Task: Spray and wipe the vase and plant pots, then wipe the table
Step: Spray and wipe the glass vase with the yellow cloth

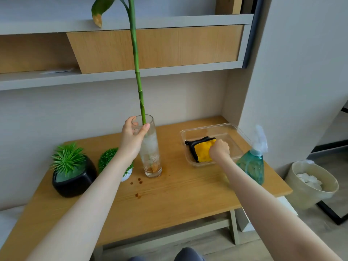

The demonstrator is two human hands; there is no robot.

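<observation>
Wooden tabletop (169,200) fills my head view, its right edge beside a beige waste bin (310,185) and bare board toward the near edge. My left hand (131,140) grips the rim of the tall clear glass vase (151,157), which stands upright at mid-table, its green bamboo stalk (136,72) rising past the shelves. My right hand (219,149) pinches the yellow-and-black folded cloth (202,149) inside the clear plastic tray (233,129). A teal spray bottle (251,164) stands near the right edge; a black pot (75,181) and small white pot (126,177) sit left. Brown droplets (138,180) dot the wood.
</observation>
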